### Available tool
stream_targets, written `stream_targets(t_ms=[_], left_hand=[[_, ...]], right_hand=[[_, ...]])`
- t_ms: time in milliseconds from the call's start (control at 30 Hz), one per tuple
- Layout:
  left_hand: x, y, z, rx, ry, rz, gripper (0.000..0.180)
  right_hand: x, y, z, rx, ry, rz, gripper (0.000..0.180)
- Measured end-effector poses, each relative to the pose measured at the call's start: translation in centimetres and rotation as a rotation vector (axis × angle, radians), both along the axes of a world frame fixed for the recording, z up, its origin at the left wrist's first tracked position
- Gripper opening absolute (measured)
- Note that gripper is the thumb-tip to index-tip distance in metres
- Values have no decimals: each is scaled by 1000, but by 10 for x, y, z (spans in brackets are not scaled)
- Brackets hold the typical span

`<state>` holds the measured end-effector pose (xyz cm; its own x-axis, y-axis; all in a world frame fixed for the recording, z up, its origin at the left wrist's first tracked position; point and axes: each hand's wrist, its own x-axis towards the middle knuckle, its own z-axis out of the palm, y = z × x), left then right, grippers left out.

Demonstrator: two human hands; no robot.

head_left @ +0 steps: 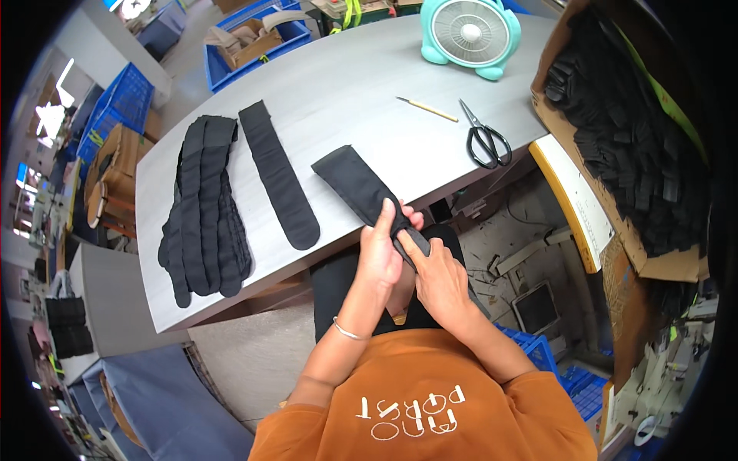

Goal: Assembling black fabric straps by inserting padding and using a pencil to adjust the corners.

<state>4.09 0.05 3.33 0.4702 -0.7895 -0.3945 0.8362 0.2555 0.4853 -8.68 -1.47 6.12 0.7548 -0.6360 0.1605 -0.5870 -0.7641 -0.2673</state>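
Observation:
A black fabric strip (351, 181) reaches from my hands over the table's near edge, its squared far end lying on the tabletop. My left hand (382, 244) is closed round its near part, thumb on top. From the right, my right hand (440, 278) pinches the strip's near end, its index finger pushed against or into the fabric; which of these I cannot tell. Left of them a single black strip (279, 180) with a rounded near end lies flat. Farther left is a stack of similar black strips (206, 207), overlapping one another.
Black-handled scissors (487, 142) and a thin light-coloured stick tool (430, 109) lie on the grey table (369, 69). A turquoise fan (470, 34) stands at the far edge. On the right is a cardboard box (565, 127) full of black pieces. A blue crate (219, 65) stands beyond the table.

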Motion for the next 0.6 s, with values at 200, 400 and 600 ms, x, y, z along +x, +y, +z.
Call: stream_targets(t_ms=[200,400,600], left_hand=[[-31,12,3,-67,-145,-115,36],[-2,7,8,-27,-45,-72,35],[-32,15,8,-2,-154,-97,32]], right_hand=[[12,-8,-23,1,-39,-109,50],[-2,0,1,83,-3,27,63],[0,0,-5,12,116,-46,57]])
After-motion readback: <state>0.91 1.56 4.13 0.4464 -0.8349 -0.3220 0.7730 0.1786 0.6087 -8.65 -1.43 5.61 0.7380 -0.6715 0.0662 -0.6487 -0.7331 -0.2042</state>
